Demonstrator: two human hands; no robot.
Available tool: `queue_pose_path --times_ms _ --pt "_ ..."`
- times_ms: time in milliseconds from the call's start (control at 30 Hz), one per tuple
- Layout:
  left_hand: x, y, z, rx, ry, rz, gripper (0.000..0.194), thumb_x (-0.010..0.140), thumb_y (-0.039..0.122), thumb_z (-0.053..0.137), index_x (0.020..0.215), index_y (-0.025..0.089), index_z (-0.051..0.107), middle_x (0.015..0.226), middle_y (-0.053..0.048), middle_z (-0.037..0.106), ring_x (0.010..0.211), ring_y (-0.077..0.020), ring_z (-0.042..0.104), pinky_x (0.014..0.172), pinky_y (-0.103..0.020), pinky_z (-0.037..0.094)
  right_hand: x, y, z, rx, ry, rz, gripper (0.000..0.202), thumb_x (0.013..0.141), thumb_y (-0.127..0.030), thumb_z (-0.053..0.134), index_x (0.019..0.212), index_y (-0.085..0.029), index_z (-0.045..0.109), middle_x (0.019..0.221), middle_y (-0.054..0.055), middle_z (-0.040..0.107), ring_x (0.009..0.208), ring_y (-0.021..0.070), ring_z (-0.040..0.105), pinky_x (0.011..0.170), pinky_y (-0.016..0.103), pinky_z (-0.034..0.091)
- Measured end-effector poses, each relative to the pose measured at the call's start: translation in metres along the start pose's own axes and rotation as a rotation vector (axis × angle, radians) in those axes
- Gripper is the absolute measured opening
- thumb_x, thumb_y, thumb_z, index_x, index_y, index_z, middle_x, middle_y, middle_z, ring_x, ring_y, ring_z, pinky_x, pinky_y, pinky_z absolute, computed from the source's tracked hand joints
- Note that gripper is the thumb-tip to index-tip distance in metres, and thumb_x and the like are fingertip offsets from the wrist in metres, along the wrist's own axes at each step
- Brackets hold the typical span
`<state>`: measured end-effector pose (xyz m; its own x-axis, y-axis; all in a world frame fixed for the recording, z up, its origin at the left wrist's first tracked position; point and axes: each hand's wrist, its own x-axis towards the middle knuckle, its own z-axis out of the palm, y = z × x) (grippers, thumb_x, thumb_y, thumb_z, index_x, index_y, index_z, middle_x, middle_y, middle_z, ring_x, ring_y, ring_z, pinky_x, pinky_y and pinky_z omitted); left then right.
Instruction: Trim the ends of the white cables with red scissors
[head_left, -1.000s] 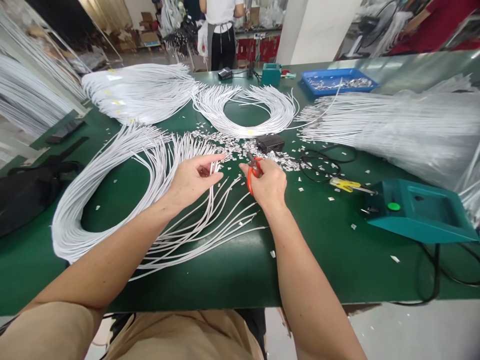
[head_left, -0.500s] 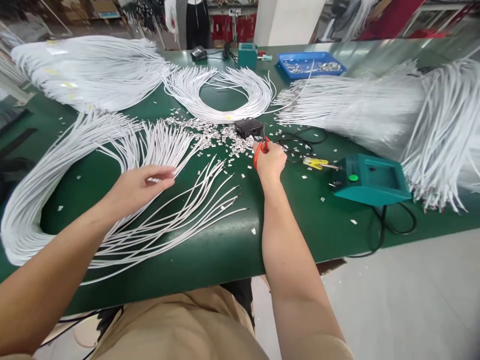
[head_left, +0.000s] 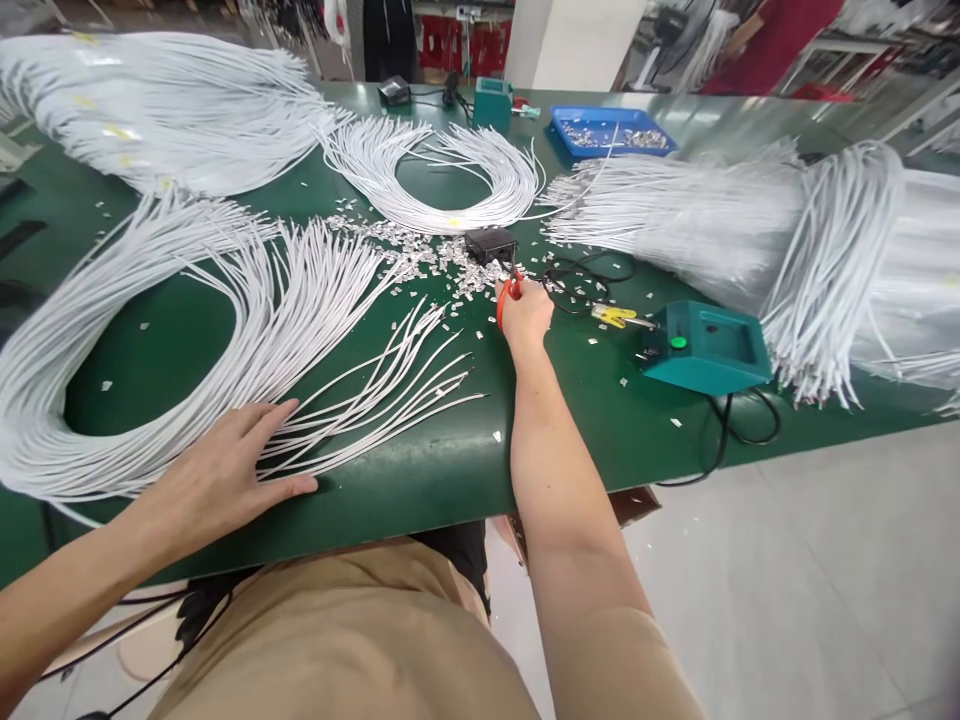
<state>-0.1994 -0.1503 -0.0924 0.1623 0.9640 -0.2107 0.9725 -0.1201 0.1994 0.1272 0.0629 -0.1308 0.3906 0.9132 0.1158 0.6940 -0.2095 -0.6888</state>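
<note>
My left hand (head_left: 232,465) lies over the near strands of a curved bundle of white wires (head_left: 172,445), its fingers apart and the thumb spread toward the table edge. The loose wire ends fan out to the right of its fingertips. My right hand (head_left: 527,312) is closed around red-handled scissors (head_left: 507,296), whose dark blades point away from me. Just beyond them sits a small black block (head_left: 490,245) among many scattered pale chips (head_left: 442,262). The tips of the scissors are partly lost against the block.
A teal device (head_left: 709,345) with a green button and yellow clip stands on the right, its black cable trailing. More white wire bundles (head_left: 465,212) lie at the back and on both sides. A blue tray (head_left: 611,130) of small parts stands behind. A person in red (head_left: 787,40) is at the far right.
My left hand has come down and toward me, from above the wires onto the near strands, with its fingers spreading. The right hand still holds the scissors near the black block.
</note>
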Motion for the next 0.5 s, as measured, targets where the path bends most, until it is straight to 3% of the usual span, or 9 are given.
queue_pose_path --times_ms 200,333,500 --pt "-0.013 -0.015 0.012 0.072 0.075 0.058 0.063 0.086 0.058 0.046 0.135 0.019 0.049 0.118 -0.015 0.057 0.109 -0.0331 0.056 0.099 -0.041 0.041 0.001 0.002 0.003 -0.024 -0.023 -0.008 0.026 0.083 -0.040 0.055 0.069 -0.020 0.062 0.073 0.007 0.062 0.076 0.0216 0.059 0.074 0.035 0.047" --pt "-0.020 -0.029 0.025 0.005 0.105 0.007 0.047 0.087 0.057 0.041 0.121 0.030 0.058 0.101 -0.007 0.061 0.096 -0.0302 0.060 0.087 -0.039 0.046 0.000 0.002 0.002 -0.027 -0.025 -0.005 0.025 0.082 -0.041 0.056 0.070 -0.020 0.063 0.075 0.007 0.063 0.075 0.0211 0.059 0.073 0.034 0.046" --pt "-0.036 -0.038 0.037 -0.141 0.132 -0.078 0.037 0.080 0.067 0.046 0.101 0.040 0.061 0.095 0.001 0.064 0.087 -0.0296 0.064 0.073 -0.039 0.047 0.001 0.004 0.004 -0.038 -0.026 -0.020 0.028 0.083 -0.042 0.054 0.068 -0.020 0.061 0.072 0.006 0.062 0.072 0.0194 0.057 0.069 0.031 0.045"
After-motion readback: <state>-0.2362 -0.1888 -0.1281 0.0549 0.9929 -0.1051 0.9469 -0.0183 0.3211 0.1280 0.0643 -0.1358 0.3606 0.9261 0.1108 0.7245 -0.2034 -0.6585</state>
